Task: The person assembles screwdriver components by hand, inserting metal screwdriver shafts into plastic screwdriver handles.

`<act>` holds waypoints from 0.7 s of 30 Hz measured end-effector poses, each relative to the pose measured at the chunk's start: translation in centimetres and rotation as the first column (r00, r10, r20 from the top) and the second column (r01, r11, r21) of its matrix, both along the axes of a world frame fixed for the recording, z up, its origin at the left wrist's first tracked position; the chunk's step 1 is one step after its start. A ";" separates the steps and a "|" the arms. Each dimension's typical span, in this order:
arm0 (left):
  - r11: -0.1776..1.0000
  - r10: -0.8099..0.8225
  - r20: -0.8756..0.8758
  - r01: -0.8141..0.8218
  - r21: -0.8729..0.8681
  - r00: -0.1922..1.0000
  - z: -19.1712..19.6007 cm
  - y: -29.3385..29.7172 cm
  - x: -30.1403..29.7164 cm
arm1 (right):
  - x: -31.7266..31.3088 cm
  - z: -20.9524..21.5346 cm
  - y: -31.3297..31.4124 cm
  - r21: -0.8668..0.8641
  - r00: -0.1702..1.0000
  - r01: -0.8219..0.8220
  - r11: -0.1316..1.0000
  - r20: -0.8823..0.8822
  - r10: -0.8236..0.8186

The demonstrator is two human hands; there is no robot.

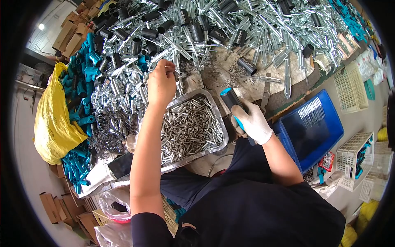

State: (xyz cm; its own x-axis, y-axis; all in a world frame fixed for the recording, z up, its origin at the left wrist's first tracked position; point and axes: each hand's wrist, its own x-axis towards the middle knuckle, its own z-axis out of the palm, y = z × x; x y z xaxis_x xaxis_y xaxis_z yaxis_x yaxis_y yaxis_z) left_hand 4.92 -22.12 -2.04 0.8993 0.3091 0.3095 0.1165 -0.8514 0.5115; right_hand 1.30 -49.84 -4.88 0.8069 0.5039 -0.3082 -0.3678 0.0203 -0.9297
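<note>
Fingers of my left hand (161, 84) are pinched narrow on a small metal piece at the near edge of the heap of zinc-plated tubes and rods (230, 37), just above the far rim of the metal tray (224, 136); whether it is a spring or a pin I cannot tell, it is too small. That arm is stretched forward and nearly straight, wrist bent down, so the fingertips can pick from the pile without dragging across it.

My right hand (252, 122), in a white glove, is wrapped firmly around a black handle with a blue end cap (229, 98). I hold it tilted, cap pointing up and away from me, close to the tray's right corner, so the open end is easy to reach with whatever the other hand brings over. The elbow is bent and tucked near my side.

The tray sits between both hands, full of short silver pins, right where either hand can dip in. Loose coil springs (113, 131) lie to its left, teal plastic handles (80, 86) beyond them beside a yellow bag (51, 123). A blue bin (312, 127) waits on my right, near the gloved hand, with white baskets (352, 86) past it.
</note>
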 end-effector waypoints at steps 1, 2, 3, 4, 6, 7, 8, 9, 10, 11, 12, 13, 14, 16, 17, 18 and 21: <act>0.996 0.011 -0.010 -0.012 -0.089 1.000 0.2 -0.1 0.1 | 0.0 0.0 0.0 -0.008 1.000 -0.001 1.000 0.005 0.001; 0.996 0.013 -0.010 -0.014 -0.088 1.000 0.5 -0.2 0.1 | 0.0 0.1 0.1 -0.008 1.000 -0.002 1.000 0.006 0.002; 0.988 0.092 0.005 -0.090 -0.125 0.996 1.0 -0.5 0.3 | 0.0 0.2 0.0 -0.017 1.000 0.003 1.000 0.004 -0.003; 0.973 0.171 0.017 -0.166 -0.162 0.985 1.2 -0.6 0.5 | 0.0 0.3 0.0 -0.027 1.000 0.008 1.000 0.002 -0.008; 0.976 0.199 -0.008 -0.199 -0.091 0.980 1.2 -0.3 0.8 | 0.0 0.3 0.0 -0.023 1.000 0.002 1.000 0.012 -0.002; 0.973 0.230 -0.031 -0.231 -0.019 0.973 1.2 -0.1 0.9 | 0.0 0.3 0.0 -0.018 1.000 -0.006 1.000 0.021 0.007; 0.968 0.217 -0.048 -0.208 0.137 0.975 0.8 0.5 0.9 | -0.1 0.3 0.1 -0.018 1.000 -0.009 1.000 0.022 0.010; 0.969 0.215 -0.046 -0.207 0.135 0.976 1.1 0.1 1.0 | -0.1 0.2 0.1 -0.013 1.000 0.001 1.000 0.014 -0.001; 0.977 0.176 -0.102 -0.186 -0.103 0.979 1.4 -0.3 1.1 | 0.0 0.1 0.1 -0.008 1.000 0.012 1.000 0.005 -0.012; 0.927 0.123 -0.147 -0.167 -0.336 0.981 1.5 -0.7 1.2 | 0.1 0.1 0.0 -0.010 1.000 0.014 1.000 0.007 -0.014; 0.927 0.127 -0.146 -0.170 -0.335 0.981 1.2 -0.4 1.1 | 0.1 0.1 0.0 -0.015 1.000 0.008 1.000 0.007 -0.008; 0.918 0.102 -0.120 -0.140 -0.370 0.988 0.7 0.1 1.1 | 0.1 0.1 0.1 -0.019 1.000 0.001 1.000 0.007 -0.001; 0.909 0.077 -0.092 -0.108 -0.403 0.993 0.3 0.4 1.0 | 0.0 0.2 0.1 -0.019 1.000 -0.002 1.000 0.008 0.002; 0.892 0.059 -0.129 -0.110 -0.439 0.990 0.4 0.0 1.2 | -0.1 0.2 0.0 -0.017 1.000 0.023 1.000 -0.009 -0.023; 0.874 0.044 -0.164 -0.117 -0.472 0.986 0.4 -0.2 1.3 | 0.0 0.2 -0.1 -0.018 1.000 0.027 0.999 -0.010 -0.027; 0.874 0.051 -0.163 -0.123 -0.470 0.985 -0.4 0.5 1.1 | 0.0 0.3 0.0 -0.018 1.000 0.013 1.000 0.000 -0.013; 0.993 0.049 -0.240 -0.072 -0.090 0.969 -2.2 2.0 1.0 | -0.1 0.2 0.2 -0.015 1.000 0.001 1.000 0.004 -0.001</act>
